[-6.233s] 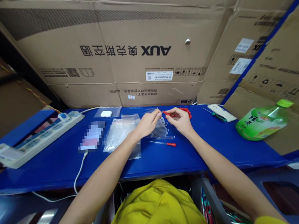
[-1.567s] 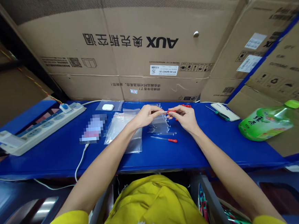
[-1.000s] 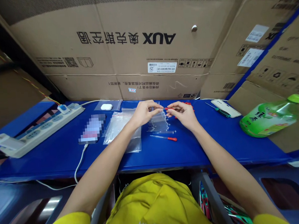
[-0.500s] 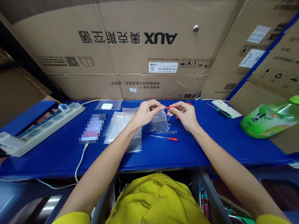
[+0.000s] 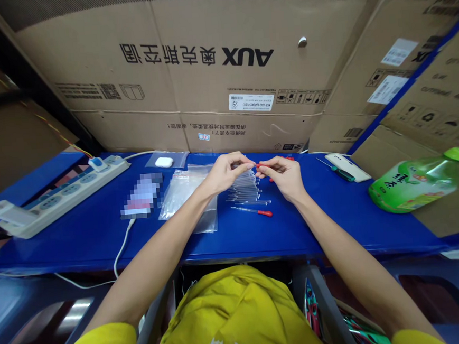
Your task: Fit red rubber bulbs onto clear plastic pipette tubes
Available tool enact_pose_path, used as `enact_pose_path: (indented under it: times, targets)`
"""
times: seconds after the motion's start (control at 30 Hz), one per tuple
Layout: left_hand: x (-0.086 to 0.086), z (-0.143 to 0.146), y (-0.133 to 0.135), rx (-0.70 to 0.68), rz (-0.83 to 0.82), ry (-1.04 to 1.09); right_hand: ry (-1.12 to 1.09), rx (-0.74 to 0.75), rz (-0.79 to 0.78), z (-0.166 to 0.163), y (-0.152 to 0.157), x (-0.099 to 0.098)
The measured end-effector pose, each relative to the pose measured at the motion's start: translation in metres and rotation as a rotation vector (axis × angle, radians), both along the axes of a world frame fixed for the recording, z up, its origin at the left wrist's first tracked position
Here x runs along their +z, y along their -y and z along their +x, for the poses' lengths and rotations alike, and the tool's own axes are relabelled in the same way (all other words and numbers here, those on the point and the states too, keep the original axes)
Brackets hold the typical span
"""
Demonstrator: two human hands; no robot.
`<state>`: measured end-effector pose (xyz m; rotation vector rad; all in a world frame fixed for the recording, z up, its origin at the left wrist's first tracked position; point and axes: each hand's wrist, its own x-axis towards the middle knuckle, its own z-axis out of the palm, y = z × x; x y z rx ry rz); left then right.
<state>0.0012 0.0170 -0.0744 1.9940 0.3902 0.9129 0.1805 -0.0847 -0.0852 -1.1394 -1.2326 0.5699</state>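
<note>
My left hand [image 5: 229,173] is pinched closed on a glass dropper tube, mostly hidden by the fingers. Facing it, my right hand [image 5: 286,177] grips a red rubber bulb [image 5: 263,165] at the tube's end; how far the two overlap cannot be made out. Below the hands lies a row of clear glass tubes [image 5: 243,191]. Nearer to me rests a dropper [image 5: 252,211] with a red bulb fitted on its glass tube. More red bulbs [image 5: 290,158] show partly behind my right hand.
Clear plastic bags [image 5: 188,202] lie left of the tubes on the blue table [image 5: 290,236]. Further left are a phone [image 5: 142,196], a white earphone case [image 5: 164,162] and a power strip [image 5: 70,195]. A green bottle [image 5: 413,183] lies at right; a cardboard box [image 5: 207,89] stands behind.
Both hands stay nearly in place, with the fingertips slightly closer together around the red bulb. The camera view has shifted a little.
</note>
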Motion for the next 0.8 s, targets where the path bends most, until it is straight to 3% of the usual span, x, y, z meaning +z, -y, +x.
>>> enact_pose_path:
  times: [0.33,0.8]
  targets:
    - [0.0068,-0.0038,-0.0009,0.082,0.081,-0.016,-0.025,0.021,-0.039,0.0033,0.0029,0.0064]
    - [0.0052,-0.0003,0.0011,0.060,-0.048,-0.002,-0.032,-0.013,-0.012,0.0025,0.0012,0.0019]
